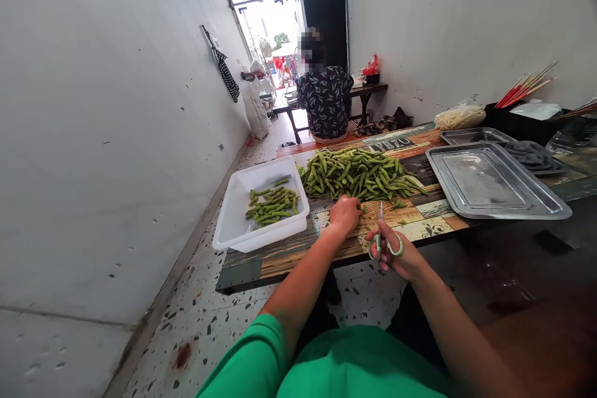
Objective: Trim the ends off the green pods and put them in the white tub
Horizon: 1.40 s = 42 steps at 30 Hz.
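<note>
A large heap of green bean pods (pixel 354 171) lies on the patchwork-patterned table. At its front edge, my left hand (pixel 345 214) is closed with the fingertips pointing down; whatever is between them is hidden. My right hand (pixel 403 255) grips a pair of scissors (pixel 395 247) with pale green handles, the blades pointing away from me beside the left hand. Small green scraps lie around both hands. Left of the heap stands a white plastic tub (pixel 228 224), holding a smaller number of pods.
A metal tray (pixel 494 189) rests at the right, with another tray holding dark cloth behind it. Beyond are a bag of sticks (pixel 461 117) and a black box of skewers (pixel 508 118). A person (pixel 324 99) sits past the table, facing away. The wall (pixel 116 137) runs along the left.
</note>
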Motion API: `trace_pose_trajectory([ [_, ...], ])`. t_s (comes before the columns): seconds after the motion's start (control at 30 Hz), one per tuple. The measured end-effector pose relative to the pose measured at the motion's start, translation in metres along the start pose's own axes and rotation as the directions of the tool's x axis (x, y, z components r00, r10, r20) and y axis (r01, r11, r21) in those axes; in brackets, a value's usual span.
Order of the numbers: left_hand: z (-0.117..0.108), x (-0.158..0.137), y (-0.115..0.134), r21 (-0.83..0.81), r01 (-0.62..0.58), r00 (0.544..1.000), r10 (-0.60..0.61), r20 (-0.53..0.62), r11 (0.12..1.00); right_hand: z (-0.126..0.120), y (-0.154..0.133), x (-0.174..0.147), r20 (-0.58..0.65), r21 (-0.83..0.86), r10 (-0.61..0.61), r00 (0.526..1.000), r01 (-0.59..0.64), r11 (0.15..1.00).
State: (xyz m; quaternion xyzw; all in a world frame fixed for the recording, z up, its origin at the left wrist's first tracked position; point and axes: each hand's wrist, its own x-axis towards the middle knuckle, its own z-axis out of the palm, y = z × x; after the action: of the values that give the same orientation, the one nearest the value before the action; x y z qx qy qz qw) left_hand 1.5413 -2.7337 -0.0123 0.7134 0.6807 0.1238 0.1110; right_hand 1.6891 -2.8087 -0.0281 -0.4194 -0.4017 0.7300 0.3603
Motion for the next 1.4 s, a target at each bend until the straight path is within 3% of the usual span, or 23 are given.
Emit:
trace_pose_trajectory([
  [0.13,-0.005,-0.003,-0.007,-0.116,-0.003,0.998,-0.004,-0.057,0.993,0.003,-0.003,-0.001,0.038,-0.088,0.042,0.998,-0.039,0.995],
  [0.27,-0.013,-0.015,-0.011,-0.314,-0.08,0.991,0.042,-0.125,0.946,0.008,-0.002,0.003,0.078,-0.206,0.051,0.996,-0.034,0.978],
  [0.53,-0.017,-0.032,-0.022,-0.568,-0.078,0.996,0.045,-0.072,0.819,0.01,-0.004,0.015,0.107,-0.336,0.044,0.993,-0.006,0.942],
  [0.87,-0.012,-0.028,-0.037,-0.827,0.203,0.975,-0.027,0.222,0.524,0.014,-0.004,0.02,0.04,-0.495,-0.023,0.999,0.04,0.868],
  [0.93,-0.015,-0.029,-0.036,-0.809,0.228,0.969,-0.042,0.245,0.541,0.017,-0.009,0.017,0.035,-0.532,-0.04,0.999,0.053,0.845],
  [1.0,-0.017,-0.029,-0.034,-0.764,0.162,0.983,-0.036,0.179,0.625,0.018,-0.013,0.015,0.06,-0.523,-0.017,0.998,0.046,0.851],
  [1.1,-0.021,-0.027,-0.029,-0.572,0.039,0.996,-0.081,-0.048,0.819,0.015,-0.017,0.014,0.16,-0.401,0.023,0.987,0.044,0.915],
  [1.17,-0.024,-0.027,-0.025,-0.388,0.039,0.973,-0.123,-0.194,0.921,0.013,-0.018,0.011,0.21,-0.378,0.024,0.977,0.059,0.924],
  [1.23,-0.028,-0.03,-0.022,-0.289,0.059,0.956,-0.138,-0.259,0.956,0.011,-0.019,0.007,0.224,-0.417,0.039,0.974,0.06,0.907],
  [1.4,-0.027,-0.037,-0.021,-0.276,0.049,0.945,-0.134,-0.298,0.96,0.012,-0.016,0.004,0.224,-0.511,0.099,0.969,0.03,0.859],
])
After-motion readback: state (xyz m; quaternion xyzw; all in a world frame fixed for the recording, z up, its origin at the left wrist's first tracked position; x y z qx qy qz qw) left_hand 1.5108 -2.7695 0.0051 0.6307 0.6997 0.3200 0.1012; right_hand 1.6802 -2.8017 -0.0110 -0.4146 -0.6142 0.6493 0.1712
